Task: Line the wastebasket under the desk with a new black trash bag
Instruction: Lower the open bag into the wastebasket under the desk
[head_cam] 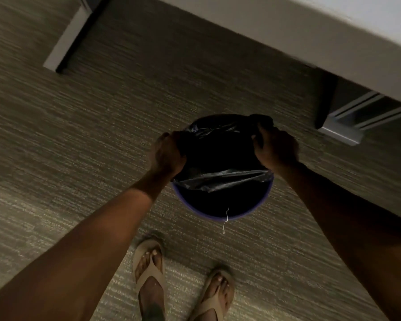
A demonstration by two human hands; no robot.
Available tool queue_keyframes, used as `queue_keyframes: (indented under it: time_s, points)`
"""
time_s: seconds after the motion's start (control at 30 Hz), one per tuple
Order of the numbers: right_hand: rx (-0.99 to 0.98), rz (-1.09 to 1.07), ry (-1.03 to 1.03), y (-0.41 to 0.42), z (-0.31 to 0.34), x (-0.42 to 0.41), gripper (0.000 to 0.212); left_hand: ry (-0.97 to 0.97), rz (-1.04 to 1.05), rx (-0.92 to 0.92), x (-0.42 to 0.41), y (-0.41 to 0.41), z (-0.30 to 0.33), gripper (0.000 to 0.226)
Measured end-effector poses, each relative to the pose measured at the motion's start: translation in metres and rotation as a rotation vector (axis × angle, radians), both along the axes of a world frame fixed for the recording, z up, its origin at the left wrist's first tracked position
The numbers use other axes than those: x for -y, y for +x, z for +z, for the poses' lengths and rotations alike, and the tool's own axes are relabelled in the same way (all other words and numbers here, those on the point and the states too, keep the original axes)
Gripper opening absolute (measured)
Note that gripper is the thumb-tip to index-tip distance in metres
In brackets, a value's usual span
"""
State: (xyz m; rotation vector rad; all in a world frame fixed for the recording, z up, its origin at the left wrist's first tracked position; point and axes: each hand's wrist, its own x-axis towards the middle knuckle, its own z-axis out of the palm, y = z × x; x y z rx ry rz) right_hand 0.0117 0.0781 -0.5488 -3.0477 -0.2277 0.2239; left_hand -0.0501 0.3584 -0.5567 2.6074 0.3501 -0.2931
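Note:
A round dark wastebasket with a bluish rim [220,218] stands on the carpet in front of my feet. A black trash bag [220,179] lies across its mouth, its glossy near edge stretched inside the near rim and its far edge folded over the far rim. My left hand [168,154] grips the bag at the basket's left rim. My right hand [274,147] grips a bunched part of the bag at the far right rim. A thin white thread [226,220] hangs from the near rim.
The pale desk edge [287,38] runs across the top right, with a metal leg foot [343,133] close to the right of the basket and another leg [67,40] at the far left. My sandalled feet [148,274] stand on the striped carpet just behind the basket.

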Motion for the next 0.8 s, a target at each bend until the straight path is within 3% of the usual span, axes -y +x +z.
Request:
queue_keyframes:
  time_s: [0.17,0.37,0.63,0.73,0.8]
  points:
    - [-0.146,-0.002,-0.058,0.014,-0.013,0.002,0.051,-0.021,0.055,-0.001,-0.011,0.016,-0.012,0.038]
    - [-0.318,-0.108,-0.077,0.023,-0.014,0.003,0.071,-0.079,0.054,-0.238,-0.040,0.033,-0.040,0.049]
    - [-0.351,-0.146,-0.092,0.042,-0.015,-0.003,0.072,-0.122,0.154,-0.054,-0.046,0.057,-0.037,0.051]
    - [-0.400,-0.174,-0.101,0.045,-0.023,-0.001,0.076,-0.138,0.138,-0.202,-0.048,0.067,-0.038,0.053]
    - [-0.448,-0.230,-0.055,0.043,-0.028,-0.001,0.081,-0.277,0.202,-0.389,-0.048,0.062,-0.040,0.052]
